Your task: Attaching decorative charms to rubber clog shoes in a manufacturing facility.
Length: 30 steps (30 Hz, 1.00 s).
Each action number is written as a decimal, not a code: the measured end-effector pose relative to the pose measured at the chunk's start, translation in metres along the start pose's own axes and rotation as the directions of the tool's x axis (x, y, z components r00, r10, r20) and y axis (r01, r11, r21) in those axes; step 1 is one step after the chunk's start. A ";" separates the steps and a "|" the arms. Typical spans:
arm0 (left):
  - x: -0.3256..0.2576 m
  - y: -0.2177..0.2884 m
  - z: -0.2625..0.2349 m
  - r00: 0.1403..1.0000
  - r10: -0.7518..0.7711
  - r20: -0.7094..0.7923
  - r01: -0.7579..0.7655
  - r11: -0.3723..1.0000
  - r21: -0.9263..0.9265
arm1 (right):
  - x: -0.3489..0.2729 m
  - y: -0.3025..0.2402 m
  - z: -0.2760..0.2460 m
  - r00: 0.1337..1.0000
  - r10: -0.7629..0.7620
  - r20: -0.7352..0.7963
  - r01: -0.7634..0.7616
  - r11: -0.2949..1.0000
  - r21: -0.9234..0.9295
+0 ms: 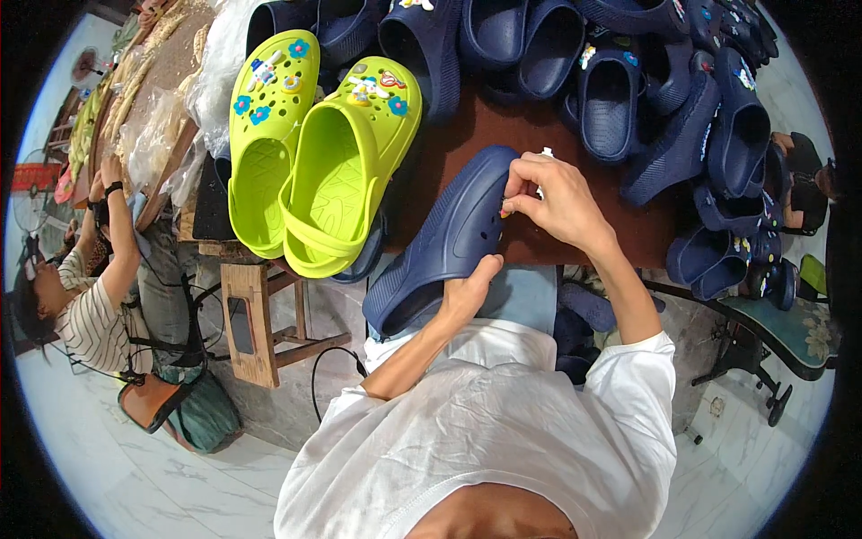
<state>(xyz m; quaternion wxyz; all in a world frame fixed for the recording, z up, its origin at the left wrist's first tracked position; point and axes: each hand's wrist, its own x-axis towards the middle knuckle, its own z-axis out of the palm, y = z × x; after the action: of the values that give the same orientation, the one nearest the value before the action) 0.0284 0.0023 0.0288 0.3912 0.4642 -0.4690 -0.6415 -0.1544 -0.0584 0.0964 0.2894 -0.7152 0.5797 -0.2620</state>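
1. The left hand (468, 289) was clamped on the navy clog (460, 220) near its foot opening, the thumb lying along the upper; the other fingers were largely hidden.
2. The clog was tilted onto its side in front of the wearer of the white T-shirt (503, 422), its toe pointing away over the brown tabletop (548, 130) and its heel near the lap. Whether it touched the tabletop could not be told.
3. The right hand (561, 199) had its thumb and forefinger together, pinched on a small orange piece (505, 214) against the clog's perforated upper; the piece was too small to identify.
4. A small white piece (546, 153) showed just beyond the right forefinger; whether the hand held it could not be told.
5. To the left of the clog stood two lime-green clogs (339, 162) side by side, their toes dotted with charms, among them blue flower charms (299, 48).
6. Along the far edge and right side of the tabletop crowded other navy clogs (611, 103), some decorated, several leaning on their neighbours.
7. A dark smartphone (241, 325) lay on a wooden stool (260, 364) at the left.
8. Farther left, a co-worker in a striped shirt (94, 328) had both arms raised toward another table; at the far right, a person in dark clothing (805, 184) was partly visible.
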 end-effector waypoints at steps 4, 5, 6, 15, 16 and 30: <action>0.005 0.007 -0.005 0.997 -0.070 0.030 0.073 0.992 -0.107 | 0.001 -0.001 0.001 1.000 0.014 -0.026 -0.012 0.998 0.067; 0.005 0.009 -0.006 0.996 -0.086 0.036 0.090 0.989 -0.120 | 0.001 0.000 0.002 1.000 0.014 -0.028 -0.012 0.998 0.068; 0.007 0.007 -0.006 0.996 -0.085 0.037 0.089 0.989 -0.119 | 0.001 0.003 0.004 0.999 0.032 -0.034 -0.027 0.987 0.160; 0.025 0.007 -0.014 0.929 -0.342 0.138 0.338 0.641 -0.689 | -0.007 0.012 0.014 0.965 -0.118 -0.234 0.150 0.981 0.123; 0.025 0.007 -0.017 0.928 -0.344 0.140 0.341 0.640 -0.688 | -0.011 0.015 0.012 0.951 -0.103 -0.290 0.146 0.980 0.131; 0.026 0.013 -0.013 0.932 -0.296 0.211 0.347 0.553 -0.758 | -0.014 0.012 0.044 0.919 -0.197 -0.342 0.170 0.980 -0.106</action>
<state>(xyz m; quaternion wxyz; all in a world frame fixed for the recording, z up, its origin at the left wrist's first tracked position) 0.0345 -0.0286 0.0342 0.4161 0.3051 -0.0599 -0.8545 -0.1336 -0.0417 0.0565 0.1289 -0.7184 0.5617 -0.3896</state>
